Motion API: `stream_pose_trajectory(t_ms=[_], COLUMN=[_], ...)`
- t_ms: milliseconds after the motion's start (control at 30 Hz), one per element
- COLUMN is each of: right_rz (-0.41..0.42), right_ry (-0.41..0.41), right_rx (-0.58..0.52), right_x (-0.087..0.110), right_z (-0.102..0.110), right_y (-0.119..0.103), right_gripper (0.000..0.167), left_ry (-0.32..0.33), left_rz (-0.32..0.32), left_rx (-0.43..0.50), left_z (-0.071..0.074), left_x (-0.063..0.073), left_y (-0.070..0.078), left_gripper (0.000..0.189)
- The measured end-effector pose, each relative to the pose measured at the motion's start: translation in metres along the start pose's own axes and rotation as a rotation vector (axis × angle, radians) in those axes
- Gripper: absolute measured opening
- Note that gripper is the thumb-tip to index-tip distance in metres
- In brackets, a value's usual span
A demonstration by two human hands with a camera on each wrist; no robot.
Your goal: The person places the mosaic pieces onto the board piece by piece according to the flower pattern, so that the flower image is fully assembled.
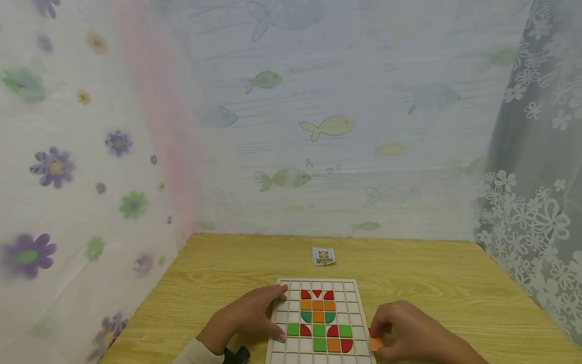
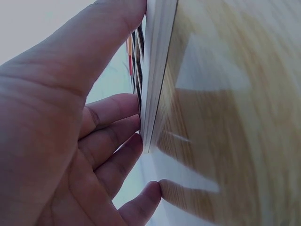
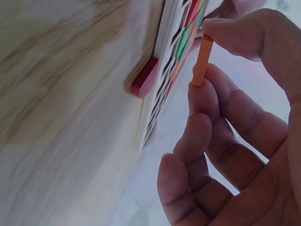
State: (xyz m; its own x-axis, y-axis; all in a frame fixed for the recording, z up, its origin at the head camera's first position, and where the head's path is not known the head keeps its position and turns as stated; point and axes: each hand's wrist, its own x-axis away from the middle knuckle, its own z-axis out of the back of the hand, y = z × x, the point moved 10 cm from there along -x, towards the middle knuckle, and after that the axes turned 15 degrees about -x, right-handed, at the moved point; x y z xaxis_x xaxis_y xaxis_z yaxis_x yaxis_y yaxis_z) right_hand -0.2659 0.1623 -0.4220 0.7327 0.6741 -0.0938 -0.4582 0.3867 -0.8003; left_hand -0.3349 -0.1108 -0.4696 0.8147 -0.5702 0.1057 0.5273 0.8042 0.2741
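My right hand (image 1: 406, 328) pinches an orange tile (image 3: 202, 61) between thumb and index finger, just off the right edge of a pale gridded board (image 1: 352, 319). Beside that edge a red piece (image 3: 146, 77) lies on the table, mostly hidden by the hand in the head view. At the board's left side, my left hand (image 1: 252, 316) rests with thumb and fingertips touching the rim, holding nothing loose. Red, orange and green tiles form a figure on the grid: red pieces on top, an orange row (image 1: 318, 305), green shapes below. The board's near edge is cut off.
A small printed card (image 1: 324, 257) with a coloured grid figure lies behind the board on the wooden table (image 1: 227, 258). Beside my left wrist is a black object (image 1: 236, 355). A bit of green (image 1: 437, 322) shows past my right hand. Patterned walls enclose the table.
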Motion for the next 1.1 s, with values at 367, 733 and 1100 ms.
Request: stream_pose_trajectory(t_ms=[367, 733, 1100], right_rz=[0.071, 0.074, 0.038], right_ry=[-0.001, -0.012, -0.036], right_rx=[0.094, 0.114, 0.095], right_x=[-0.017, -0.035, -0.056], right_z=[-0.012, -0.026, -0.042], right_y=[-0.011, -0.017, -0.024], right_gripper=[0.015, 0.016, 0.015], left_ry=[-0.005, -0.001, 0.012], left_rz=[0.007, 0.012, 0.002], left_rx=[0.005, -0.002, 0.0], left_z=[0.003, 0.003, 0.009], left_x=[0.003, 0.003, 0.007], left_y=[0.002, 0.002, 0.009], left_gripper=[0.103, 0.104, 0.106])
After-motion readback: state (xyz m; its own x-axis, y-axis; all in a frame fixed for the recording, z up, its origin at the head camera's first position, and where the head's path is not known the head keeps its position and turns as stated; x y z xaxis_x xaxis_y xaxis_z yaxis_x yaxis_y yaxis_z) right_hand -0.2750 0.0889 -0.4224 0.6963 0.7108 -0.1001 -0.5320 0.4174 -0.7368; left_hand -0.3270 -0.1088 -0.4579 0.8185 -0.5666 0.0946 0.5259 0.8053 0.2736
